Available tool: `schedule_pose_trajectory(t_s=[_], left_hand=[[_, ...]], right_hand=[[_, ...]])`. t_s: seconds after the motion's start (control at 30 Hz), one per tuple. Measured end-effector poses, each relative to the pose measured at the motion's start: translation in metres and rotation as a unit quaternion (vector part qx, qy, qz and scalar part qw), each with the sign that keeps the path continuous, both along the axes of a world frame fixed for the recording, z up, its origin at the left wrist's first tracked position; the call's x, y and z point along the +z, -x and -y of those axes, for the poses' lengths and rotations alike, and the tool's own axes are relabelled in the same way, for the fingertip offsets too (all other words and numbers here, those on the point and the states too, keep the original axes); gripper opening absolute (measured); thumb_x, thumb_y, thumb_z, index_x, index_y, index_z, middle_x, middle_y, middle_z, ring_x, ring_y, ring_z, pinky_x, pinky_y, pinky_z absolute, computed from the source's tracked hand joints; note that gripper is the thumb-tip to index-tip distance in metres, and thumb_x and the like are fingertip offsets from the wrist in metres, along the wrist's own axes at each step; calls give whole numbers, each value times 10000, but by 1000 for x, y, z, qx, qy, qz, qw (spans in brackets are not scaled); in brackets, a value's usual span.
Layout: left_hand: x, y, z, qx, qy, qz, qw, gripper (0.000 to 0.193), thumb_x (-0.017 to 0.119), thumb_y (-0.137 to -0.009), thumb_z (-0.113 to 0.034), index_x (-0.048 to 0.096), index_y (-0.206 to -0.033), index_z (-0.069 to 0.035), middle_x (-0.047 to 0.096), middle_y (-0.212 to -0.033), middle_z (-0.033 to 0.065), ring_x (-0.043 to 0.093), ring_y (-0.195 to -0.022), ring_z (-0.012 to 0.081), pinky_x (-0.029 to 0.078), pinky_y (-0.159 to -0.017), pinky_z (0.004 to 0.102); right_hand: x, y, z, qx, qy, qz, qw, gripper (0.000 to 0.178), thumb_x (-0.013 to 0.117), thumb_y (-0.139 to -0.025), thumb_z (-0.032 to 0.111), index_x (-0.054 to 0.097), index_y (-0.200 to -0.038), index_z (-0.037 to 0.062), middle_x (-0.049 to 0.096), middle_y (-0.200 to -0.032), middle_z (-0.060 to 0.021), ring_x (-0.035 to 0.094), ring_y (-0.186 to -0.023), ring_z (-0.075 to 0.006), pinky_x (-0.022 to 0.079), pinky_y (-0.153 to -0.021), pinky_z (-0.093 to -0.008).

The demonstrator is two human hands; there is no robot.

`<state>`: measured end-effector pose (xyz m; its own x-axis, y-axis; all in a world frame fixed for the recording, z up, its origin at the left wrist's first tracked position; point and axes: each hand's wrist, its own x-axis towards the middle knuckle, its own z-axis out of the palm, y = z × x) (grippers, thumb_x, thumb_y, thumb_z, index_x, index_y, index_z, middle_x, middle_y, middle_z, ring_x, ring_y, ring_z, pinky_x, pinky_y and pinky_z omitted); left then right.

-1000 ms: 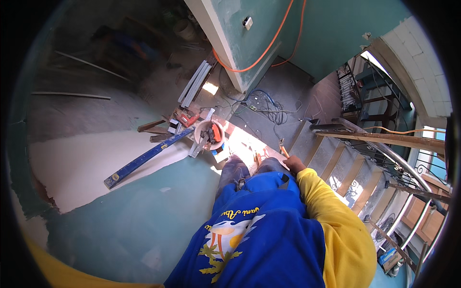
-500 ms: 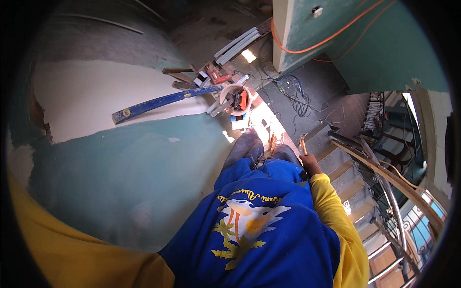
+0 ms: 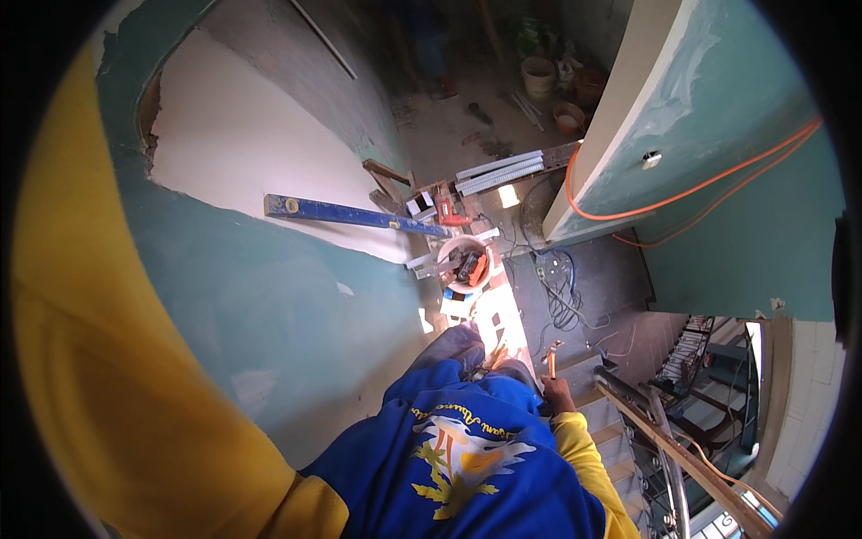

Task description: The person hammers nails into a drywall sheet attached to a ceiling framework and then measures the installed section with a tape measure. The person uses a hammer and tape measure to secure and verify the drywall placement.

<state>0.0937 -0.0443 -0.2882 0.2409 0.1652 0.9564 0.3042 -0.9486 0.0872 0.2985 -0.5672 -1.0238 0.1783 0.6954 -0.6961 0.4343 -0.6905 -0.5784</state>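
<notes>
Hammer (image 3: 551,359) (orange-handled) juts beyond the right hand (image 3: 558,393).

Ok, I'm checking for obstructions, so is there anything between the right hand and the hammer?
Nothing visible is: the right hand is closed directly around the handle of the hammer. The wooden rail by the stairs lies off to the right, not between them.

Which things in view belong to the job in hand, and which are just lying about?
Likely the job's:
- orange-handled, metal-headed hammer, in the right hand

Apparently lying about, untouched:
- long, straight blue level
- red power drill
- round, pale bucket holding tools
- grey metal strips
</notes>
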Motion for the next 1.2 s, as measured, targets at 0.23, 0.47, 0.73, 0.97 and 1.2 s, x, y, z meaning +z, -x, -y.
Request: schedule_pose_trajectory(t_s=[0.23, 0.47, 0.73, 0.97, 1.2], left_hand=[[-13, 8, 29, 2, -28, 29, 999, 300, 651, -910, -20, 639, -1209, -34, 662, -1061, 109, 637, -907, 192, 519, -809, 322], [-365, 55, 117, -48, 530, -243, 811, 379, 673, -923, -124, 611, -1282, -21, 674, -1134, 176, 669, -998, 294, 520, -917, 377], [-569, 160, 326, -43, 822, -404, 398, 733, 697, -902, -411, 505, -1477, 0, 560, -1469, 220, 496, -1400, 331, 353, -1179, 371], [-545, 147, 324, -62, 825, -404, 390, 710, 610, -939, -436, 493, -1488, -2, 436, -1564, 240, 402, -1466, 358, 297, -1215, 387], [-600, 133, 329, -50, 820, -452, 348, 837, 582, -939, -536, 363, -1573, -35, 217, -1649, 298, 226, -1538, 422, 217, -1253, 422]], right_hand=[[-6, -28, 10, 14, -24, -24, 999, 432, 725, -877, 378, 727, -879, -55, 730, -790, -213, 735, -791, -366, 550, -730, -441], [78, -20, 5, -108, 170, -7, 979, 285, 760, -821, 225, 726, -844, -57, 735, -762, -187, 738, -675, -303, 581, -643, -421], [131, -17, 23, -154, 197, 1, 968, 403, 802, -826, 315, 726, -896, -74, 740, -873, -206, 743, -822, -303, 551, -711, -437], [9, -50, 64, 293, 27, 107, 950, 312, 674, -886, 248, 729, -930, -56, 713, -789, -209, 739, -767, -312, 566, -691, -459], [126, 10, -115, 58, 96, -42, 993, 250, 566, -887, 195, 595, -950, -45, 630, -682, -148, 674, -586, -269, 552, -572, -407]])
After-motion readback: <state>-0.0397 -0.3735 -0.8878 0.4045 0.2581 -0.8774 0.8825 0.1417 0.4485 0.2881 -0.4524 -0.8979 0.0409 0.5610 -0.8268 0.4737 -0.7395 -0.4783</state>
